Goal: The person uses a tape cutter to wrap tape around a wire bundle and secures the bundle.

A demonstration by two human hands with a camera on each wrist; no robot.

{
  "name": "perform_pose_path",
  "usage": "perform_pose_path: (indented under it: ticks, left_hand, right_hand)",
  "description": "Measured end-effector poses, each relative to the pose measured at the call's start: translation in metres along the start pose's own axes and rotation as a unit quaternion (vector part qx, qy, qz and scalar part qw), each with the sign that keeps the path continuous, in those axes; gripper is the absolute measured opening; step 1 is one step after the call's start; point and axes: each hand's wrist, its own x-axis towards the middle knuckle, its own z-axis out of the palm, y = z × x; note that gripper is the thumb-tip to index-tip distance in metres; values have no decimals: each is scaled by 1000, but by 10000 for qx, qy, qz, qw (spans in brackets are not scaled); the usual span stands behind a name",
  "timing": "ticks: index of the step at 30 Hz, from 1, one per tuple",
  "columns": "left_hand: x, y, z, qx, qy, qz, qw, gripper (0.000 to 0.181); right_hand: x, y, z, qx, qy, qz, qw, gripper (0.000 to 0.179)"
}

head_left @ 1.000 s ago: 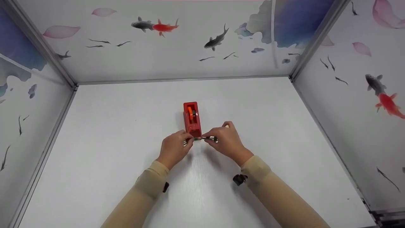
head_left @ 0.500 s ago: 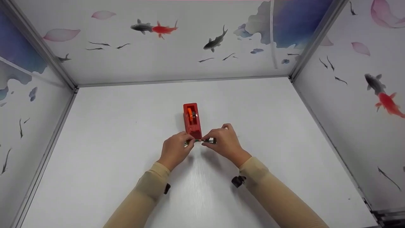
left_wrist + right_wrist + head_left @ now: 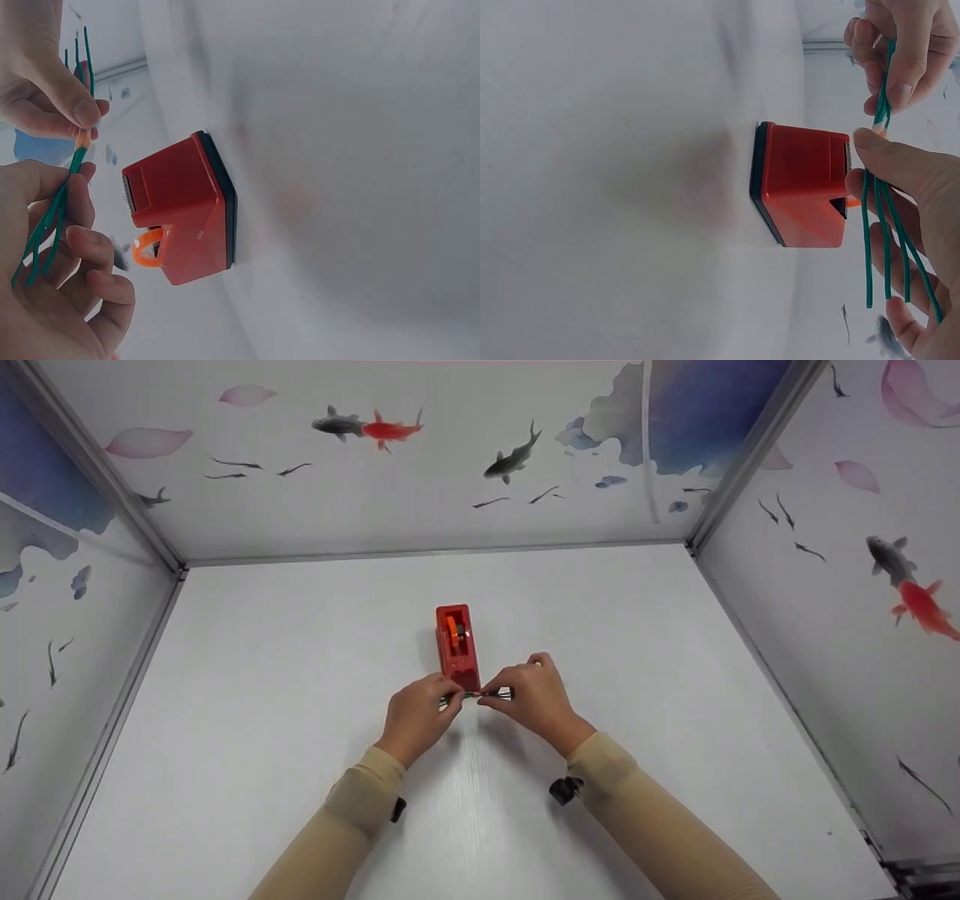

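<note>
Between both hands runs a bundle of thin green wires [image 3: 868, 247], banded at its middle by a strip of orange tape [image 3: 83, 139]. My left hand [image 3: 420, 712] pinches the bundle on one side of the tape; the wire ends lie across its curled fingers. On the other side, thumb and finger of my right hand [image 3: 536, 697] pinch it close to the tape, and several loose ends fan out past the palm. The fingertips of the two hands nearly meet. Just beyond them stands a red tape dispenser [image 3: 459, 660], its toothed cutter [image 3: 128, 193] facing the hands.
An orange tape roll [image 3: 453, 631] sits in the dispenser's well. The white table [image 3: 300, 660] is enclosed by white panels [image 3: 435, 502] printed with fish and petals. Metal strips [image 3: 435, 553] edge the back and sides.
Both hands have drawn very slightly nearer the body with the wire bundle, and the left has edged right. The grips look the same, and the tape dispenser stays put.
</note>
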Motion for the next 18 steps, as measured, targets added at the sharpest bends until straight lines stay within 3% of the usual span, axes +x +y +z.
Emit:
perform_pose_path:
  ticks: [6,14,18]
  left_hand:
    - [-1,0,1,32,87,94,9999,11]
    - [-1,0,6,86,155,237,9996,8]
    - [-1,-1,7,184,339,408,9984,7]
  right_hand:
    - [1,1,0,60,161,-90,9998,14]
    - [1,2,0,213,108,109,9997,17]
    - [1,1,-1,256,83,189,9995,19]
